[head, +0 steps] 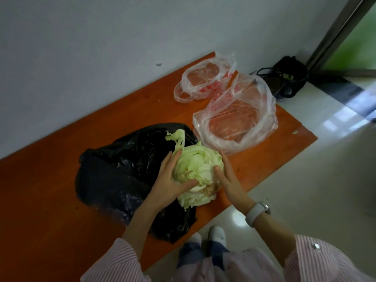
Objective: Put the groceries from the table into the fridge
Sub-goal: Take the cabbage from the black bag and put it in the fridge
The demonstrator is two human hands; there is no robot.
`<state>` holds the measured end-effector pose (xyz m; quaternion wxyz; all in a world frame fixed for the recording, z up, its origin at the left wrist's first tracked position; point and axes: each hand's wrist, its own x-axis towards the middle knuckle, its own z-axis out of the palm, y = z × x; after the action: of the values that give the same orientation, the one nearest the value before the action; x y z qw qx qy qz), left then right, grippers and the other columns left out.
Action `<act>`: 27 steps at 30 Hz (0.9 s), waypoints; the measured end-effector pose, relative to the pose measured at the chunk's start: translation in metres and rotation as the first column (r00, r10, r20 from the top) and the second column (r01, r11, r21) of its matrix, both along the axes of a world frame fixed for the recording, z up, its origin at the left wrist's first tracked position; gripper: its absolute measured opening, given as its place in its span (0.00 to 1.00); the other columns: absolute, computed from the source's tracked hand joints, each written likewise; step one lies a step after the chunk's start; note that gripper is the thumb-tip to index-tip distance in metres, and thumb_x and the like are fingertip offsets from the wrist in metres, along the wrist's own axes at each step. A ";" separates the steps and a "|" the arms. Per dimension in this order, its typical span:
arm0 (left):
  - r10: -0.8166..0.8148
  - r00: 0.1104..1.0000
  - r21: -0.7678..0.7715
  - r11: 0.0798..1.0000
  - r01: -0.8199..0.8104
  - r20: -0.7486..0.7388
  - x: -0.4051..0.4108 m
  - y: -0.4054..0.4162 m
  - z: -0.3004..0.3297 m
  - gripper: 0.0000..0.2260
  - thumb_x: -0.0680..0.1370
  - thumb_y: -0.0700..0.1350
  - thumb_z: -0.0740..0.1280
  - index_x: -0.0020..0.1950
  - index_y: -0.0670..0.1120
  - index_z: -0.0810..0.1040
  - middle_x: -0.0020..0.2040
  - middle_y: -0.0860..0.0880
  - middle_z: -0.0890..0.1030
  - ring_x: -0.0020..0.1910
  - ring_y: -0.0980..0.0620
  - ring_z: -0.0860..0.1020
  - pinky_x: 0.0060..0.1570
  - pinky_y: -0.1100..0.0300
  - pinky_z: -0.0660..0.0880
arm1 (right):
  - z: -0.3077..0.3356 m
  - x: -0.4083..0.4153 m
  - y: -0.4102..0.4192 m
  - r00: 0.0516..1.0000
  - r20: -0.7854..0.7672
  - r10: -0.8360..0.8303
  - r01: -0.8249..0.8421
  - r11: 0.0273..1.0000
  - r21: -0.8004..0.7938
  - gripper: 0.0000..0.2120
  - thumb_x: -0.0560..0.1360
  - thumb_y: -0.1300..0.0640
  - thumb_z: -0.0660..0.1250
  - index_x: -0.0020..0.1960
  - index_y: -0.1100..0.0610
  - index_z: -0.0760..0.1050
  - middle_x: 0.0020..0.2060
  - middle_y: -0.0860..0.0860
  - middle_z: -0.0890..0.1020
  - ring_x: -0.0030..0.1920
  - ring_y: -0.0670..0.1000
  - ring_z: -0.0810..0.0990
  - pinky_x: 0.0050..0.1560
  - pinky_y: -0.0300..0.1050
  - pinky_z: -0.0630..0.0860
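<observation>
Cradling the cabbage [198,171] from both sides, just below the middle of the frame: left hand [172,181] flat against its left flank, fingers long and straight, thumb laid across the lower front leaves; right hand [227,177] against its right flank, fingers likewise straight, pressing rather than curling round. Pale green head, browned patch near the bottom, one loose outer leaf [177,139] trailing up and away from the top. White watch [257,212] on the right wrist, lower right of centre. Pink striped sleeves [120,263] along the bottom edge.

Sitting on the right side of a crumpled black plastic bag [114,176], which spreads left of centre across the orange desk [40,200]. Just beyond the cabbage, right of centre, a clear plastic bag [237,119] lying open and slack, contents too hard to make out. Behind that, toward the upper middle, a second clear bag [203,80] with red print, close to the wall.

Desk set against the grey wall [81,47] filling the upper left. Past the desk's far corner, in the upper right, a dark bag [289,76] on the pale tiled floor [305,180]. White shoes [217,233] on the floor at the bottom centre.
</observation>
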<state>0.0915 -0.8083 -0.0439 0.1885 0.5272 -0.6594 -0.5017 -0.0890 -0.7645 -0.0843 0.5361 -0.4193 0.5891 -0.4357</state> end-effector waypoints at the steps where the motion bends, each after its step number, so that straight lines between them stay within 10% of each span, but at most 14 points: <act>1: -0.013 1.000 0.004 1.000 0.013 0.006 0.000 -0.001 -0.002 0.38 0.64 0.60 0.70 0.68 0.66 0.53 0.75 0.57 0.47 0.70 0.62 0.50 0.63 0.61 0.57 | 0.000 0.002 0.000 1.000 -0.012 0.000 0.000 1.000 -0.003 0.33 0.65 0.26 0.60 0.66 0.29 0.51 0.73 0.45 0.57 0.73 0.48 0.58 0.72 0.59 0.59; 10: 0.236 0.961 -0.034 0.969 -0.243 -0.146 0.003 0.007 -0.003 0.29 0.61 0.65 0.64 0.62 0.66 0.64 0.69 0.52 0.65 0.66 0.53 0.66 0.58 0.60 0.67 | 0.023 0.038 -0.003 0.974 -0.125 -0.189 0.182 0.981 -0.060 0.25 0.70 0.41 0.66 0.62 0.32 0.57 0.64 0.43 0.64 0.68 0.50 0.64 0.68 0.57 0.65; 17: 0.135 0.974 -0.104 0.982 -0.156 -0.179 0.008 0.011 0.044 0.27 0.67 0.59 0.68 0.65 0.63 0.66 0.69 0.52 0.63 0.64 0.55 0.66 0.56 0.60 0.68 | 0.068 0.043 0.016 0.953 -0.162 -0.256 0.239 0.964 -0.117 0.34 0.69 0.35 0.65 0.70 0.41 0.57 0.68 0.48 0.65 0.67 0.49 0.66 0.68 0.55 0.67; 22: 0.025 0.989 -0.221 0.974 -0.056 -0.144 -0.002 0.000 0.104 0.27 0.72 0.55 0.68 0.69 0.59 0.63 0.71 0.52 0.60 0.64 0.56 0.64 0.57 0.60 0.66 | 0.128 0.027 0.015 0.964 -0.079 -0.253 0.229 0.945 -0.233 0.21 0.72 0.44 0.63 0.62 0.38 0.61 0.58 0.37 0.72 0.56 0.35 0.73 0.60 0.37 0.73; 27: -0.010 0.974 -0.425 0.901 -0.090 -0.227 -0.040 0.003 0.165 0.28 0.70 0.58 0.70 0.67 0.59 0.65 0.68 0.53 0.64 0.64 0.56 0.66 0.56 0.63 0.65 | 0.185 -0.011 0.019 0.952 -0.041 -0.303 0.262 0.877 -0.403 0.22 0.73 0.43 0.65 0.65 0.41 0.64 0.61 0.44 0.75 0.60 0.44 0.75 0.61 0.48 0.75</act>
<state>0.0514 -0.8049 0.1213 0.3838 0.4261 -0.7177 -0.3950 -0.0997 -0.7450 0.1011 0.3408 -0.4495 0.5712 -0.5962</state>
